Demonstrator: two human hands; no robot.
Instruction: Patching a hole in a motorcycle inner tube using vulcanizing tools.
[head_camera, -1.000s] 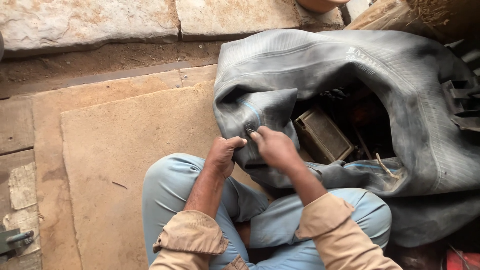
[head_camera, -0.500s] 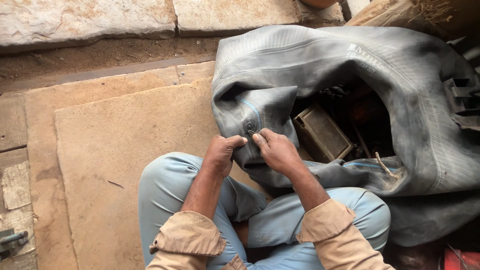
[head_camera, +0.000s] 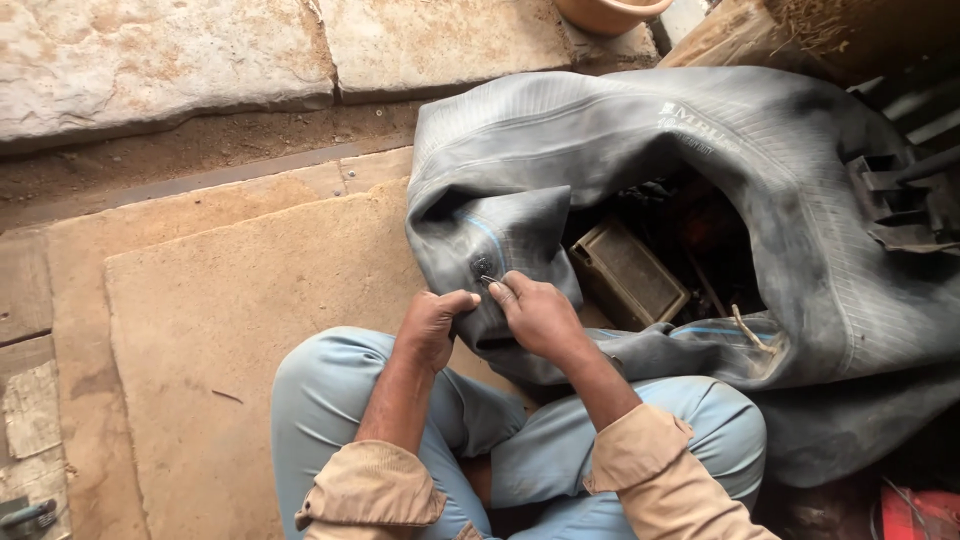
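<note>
A large grey rubber inner tube (head_camera: 700, 150) lies slumped on the stone floor (head_camera: 220, 320), far and right of the person's knees. The left hand (head_camera: 432, 322) and right hand (head_camera: 535, 315) sit close together, both pinching a folded flap around a small patch (head_camera: 484, 266).

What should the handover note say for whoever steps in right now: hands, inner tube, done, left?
Left hand: gripping a fold of the large grey rubber inner tube just below its small dark round valve spot.
Right hand: fingertips pressed on the tube beside that spot; a tool, if any, is too small to tell.
Tube lies slack on the sandstone floor, draped over the lap, around a rusty rectangular metal box.
Done: spot located and held.
Left: work at the spot looks unfinished.
</note>
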